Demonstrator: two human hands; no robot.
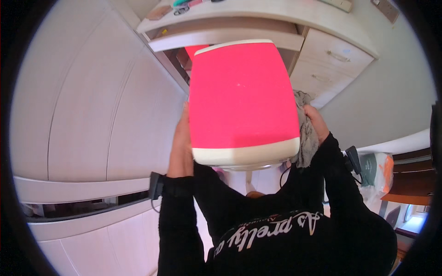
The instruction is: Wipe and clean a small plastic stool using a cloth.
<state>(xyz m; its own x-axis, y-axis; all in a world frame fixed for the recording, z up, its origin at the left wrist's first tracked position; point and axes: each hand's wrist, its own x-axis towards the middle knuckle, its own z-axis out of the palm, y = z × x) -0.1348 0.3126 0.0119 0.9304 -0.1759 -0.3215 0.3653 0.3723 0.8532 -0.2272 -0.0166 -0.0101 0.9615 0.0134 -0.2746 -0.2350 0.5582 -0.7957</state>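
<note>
A large plastic box with a pink lid or panel and cream edges is held up in front of me; a clear rim shows along its lower side. My left hand supports its left side, the fingers mostly hidden behind it. A grey fluffy cloth lies against the box's right side, pressed there by my right hand. Both wrists have black devices strapped on.
Behind the box, a pale desk has a partly pulled-out drawer and a drawer cabinet at its right. Pale wardrobe panels stand on the left. A plastic bag is at the right.
</note>
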